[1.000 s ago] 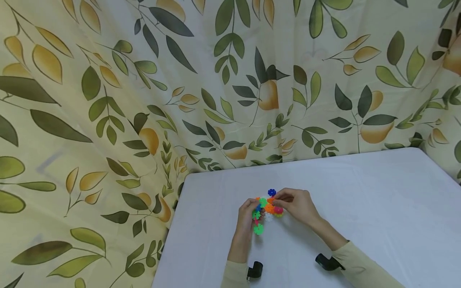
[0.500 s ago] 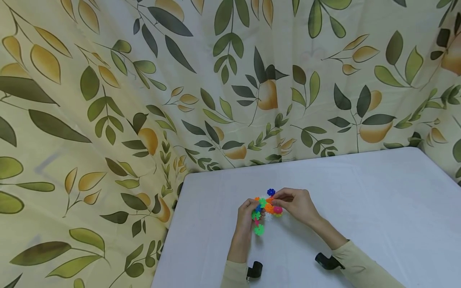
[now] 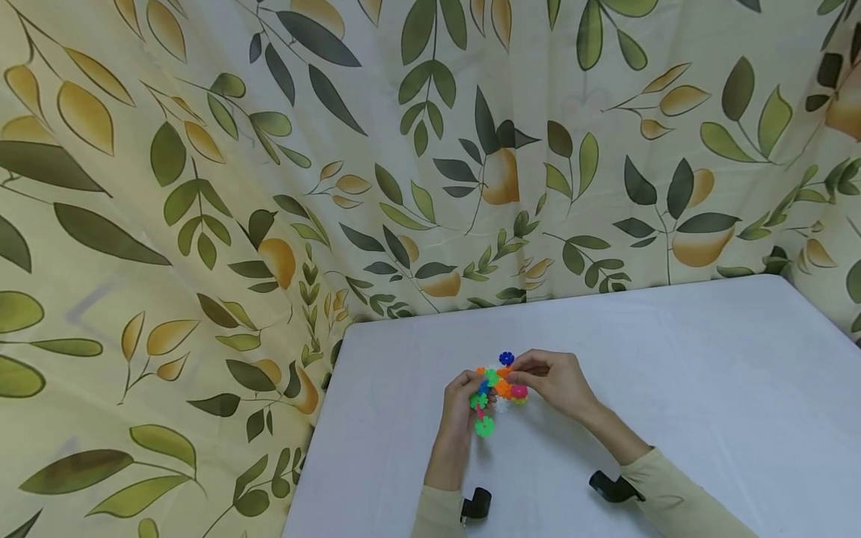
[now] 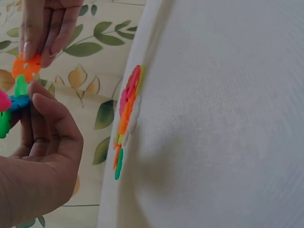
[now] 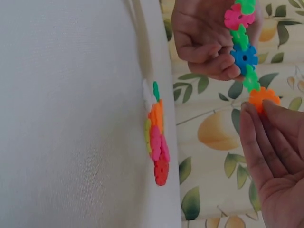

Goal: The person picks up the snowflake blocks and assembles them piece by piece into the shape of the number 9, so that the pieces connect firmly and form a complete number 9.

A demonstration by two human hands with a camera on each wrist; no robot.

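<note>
Left hand: left hand (image 3: 463,403) is curled round a chain of snowflake discs (image 5: 243,45), thumb and fingers clamped on its blue and green pieces; it is raised just above the table (image 3: 673,359).
Right hand: right hand (image 3: 554,381) pinches the orange disc (image 5: 263,99) at the chain's end between thumb and fingertips (image 4: 35,45).
Chain: held between both hands over the near left part of the table; visible order pink, green, blue, green, orange; a green disc (image 3: 483,427) hangs at its near end.
Loose discs: a small pile of loose discs (image 5: 156,137) in white, green, orange, yellow, pink and red lies on the table below the hands, not touched by either.
Blue disc: a blue disc (image 3: 507,359) sits just beyond the fingers on the far side.
Surroundings: leaf-and-pear print curtain (image 3: 269,187) hangs behind and left of the table.
Sleeves: beige sleeves (image 3: 673,493) at the near edge.
</note>
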